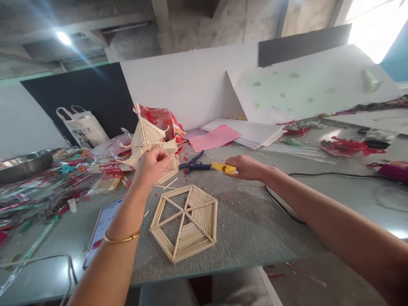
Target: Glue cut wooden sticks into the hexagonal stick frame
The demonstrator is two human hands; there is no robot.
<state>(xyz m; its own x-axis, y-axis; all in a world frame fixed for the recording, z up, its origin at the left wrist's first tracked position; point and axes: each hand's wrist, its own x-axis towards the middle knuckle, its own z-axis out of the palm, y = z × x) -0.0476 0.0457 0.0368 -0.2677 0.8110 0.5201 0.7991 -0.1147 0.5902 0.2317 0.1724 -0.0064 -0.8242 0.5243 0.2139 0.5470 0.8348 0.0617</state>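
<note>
A hexagonal frame of wooden sticks [184, 211] lies flat on the table before me. Thin sticks fill its wedges on the right; those on the left show the table through them. Above and beyond it, my left hand [154, 165] has thumb and finger pinched together; whatever is between them is too small to make out. Behind that hand stands a pagoda-like stick model [145, 134], partly covered by it. On the right, my right hand [247, 167] is closed at a yellow glue gun [223, 168], with a whitish end sticking out. Dark blue pliers [195, 165] lie beside the gun.
A phone [103, 227] lies left under my forearm. Wrapped sticks [108, 182], plastic scraps and a metal bowl [25, 165] crowd the left side. Pink paper [215, 138] and white sheets [248, 129] lie at the back. A black cable [282, 206] loops at right.
</note>
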